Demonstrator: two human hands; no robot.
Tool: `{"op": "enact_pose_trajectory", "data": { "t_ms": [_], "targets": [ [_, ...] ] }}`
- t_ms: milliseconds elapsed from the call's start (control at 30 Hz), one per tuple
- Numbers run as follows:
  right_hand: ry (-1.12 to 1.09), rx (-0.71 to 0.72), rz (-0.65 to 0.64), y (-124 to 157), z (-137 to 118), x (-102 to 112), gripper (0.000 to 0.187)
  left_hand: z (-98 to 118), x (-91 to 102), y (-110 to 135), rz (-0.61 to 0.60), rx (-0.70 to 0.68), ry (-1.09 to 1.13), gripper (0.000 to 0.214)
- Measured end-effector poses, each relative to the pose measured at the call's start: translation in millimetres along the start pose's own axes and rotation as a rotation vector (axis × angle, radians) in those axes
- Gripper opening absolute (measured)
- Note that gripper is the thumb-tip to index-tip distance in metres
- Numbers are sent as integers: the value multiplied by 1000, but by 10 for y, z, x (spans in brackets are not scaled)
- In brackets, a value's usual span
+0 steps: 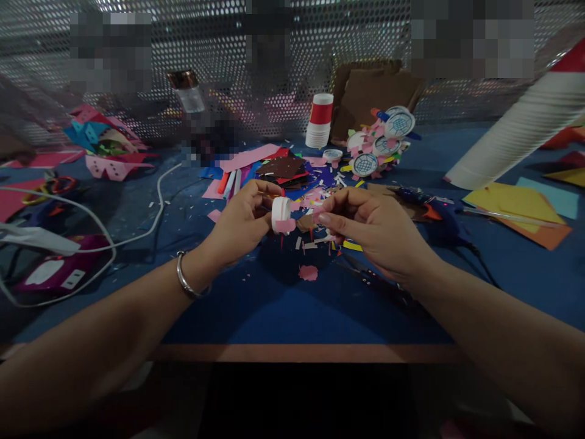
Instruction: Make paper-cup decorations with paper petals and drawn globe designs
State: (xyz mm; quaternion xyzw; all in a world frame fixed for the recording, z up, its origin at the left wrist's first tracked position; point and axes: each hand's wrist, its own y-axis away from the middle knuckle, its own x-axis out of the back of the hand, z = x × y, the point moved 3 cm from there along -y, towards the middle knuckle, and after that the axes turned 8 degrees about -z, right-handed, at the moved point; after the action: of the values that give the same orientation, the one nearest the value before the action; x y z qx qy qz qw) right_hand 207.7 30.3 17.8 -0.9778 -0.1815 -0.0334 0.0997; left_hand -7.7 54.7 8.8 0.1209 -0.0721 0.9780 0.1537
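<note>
My left hand (247, 222) is closed on a small round white paper piece (280, 213), which has pink paper strips stuck on its side. Facing it, my right hand (361, 222) pinches a small pink paper piece (317, 213) between thumb and fingertips. A narrow gap separates the two hands. Below them a pink paper cutout (308, 272) with a scalloped edge lies on the blue table (283, 311). Dark-handled scissors (372, 277) rest under my right wrist, partly hidden by it.
Paper scraps and a brown paper pile (283, 169) lie beyond my hands. A red-and-white cup stack (319, 121) stands behind, beside decorated paper flowers (381, 143). To the right are a glue gun (443, 213) and a long cup stack (512, 134). A white cable (158, 207) loops at left.
</note>
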Motion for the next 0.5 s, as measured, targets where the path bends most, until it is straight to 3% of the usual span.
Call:
{"op": "enact_pose_trajectory", "data": {
  "t_ms": [333, 500],
  "targets": [
    [-81, 11, -26, 6, 3, -31, 37, 2, -31, 36, 25, -28, -51, 29],
    [-155, 26, -2, 29, -1, -23, 32, 41, -18, 29, 73, -181, -130, 18]
  ]
}}
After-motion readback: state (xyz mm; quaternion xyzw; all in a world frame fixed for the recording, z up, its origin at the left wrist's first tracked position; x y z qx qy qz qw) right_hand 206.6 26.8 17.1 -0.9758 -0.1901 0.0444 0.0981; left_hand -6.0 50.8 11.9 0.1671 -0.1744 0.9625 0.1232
